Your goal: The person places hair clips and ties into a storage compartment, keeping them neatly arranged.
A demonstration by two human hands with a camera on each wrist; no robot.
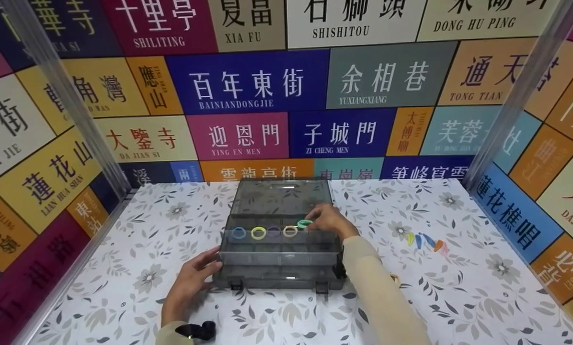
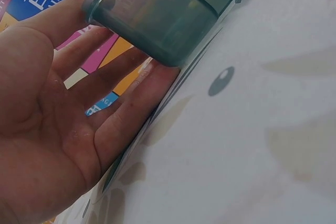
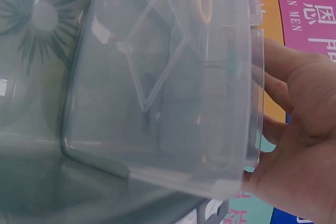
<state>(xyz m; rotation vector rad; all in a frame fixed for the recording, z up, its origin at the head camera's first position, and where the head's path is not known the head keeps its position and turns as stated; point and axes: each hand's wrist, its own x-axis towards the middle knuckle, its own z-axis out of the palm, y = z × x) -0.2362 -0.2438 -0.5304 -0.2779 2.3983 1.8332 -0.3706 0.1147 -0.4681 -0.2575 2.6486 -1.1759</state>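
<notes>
A smoky see-through storage box (image 1: 279, 275) stands on the table, lid (image 1: 281, 199) raised at the back, with a clear compartment tray (image 1: 277, 258) on it. Across the tray is a row of hair ties: blue (image 1: 239, 233), yellow (image 1: 257, 233), purple (image 1: 274, 232) and beige (image 1: 290, 231). At the row's right end, my right hand (image 1: 332, 220) pinches a green hair tie (image 1: 305, 224). In the right wrist view, its fingertips are hidden behind the tray wall. My left hand (image 1: 195, 275) touches the box's left side, fingers (image 2: 142, 85) extended and thumb at the corner.
Right of the box lie several loose hair ties, among them a yellow one (image 1: 410, 239), an orange one (image 1: 438, 245) and a pink one (image 1: 444, 248). Another ring (image 1: 395, 279) shows beside my right sleeve. Patterned panels (image 1: 248, 86) rise behind the floral tabletop (image 1: 171, 215).
</notes>
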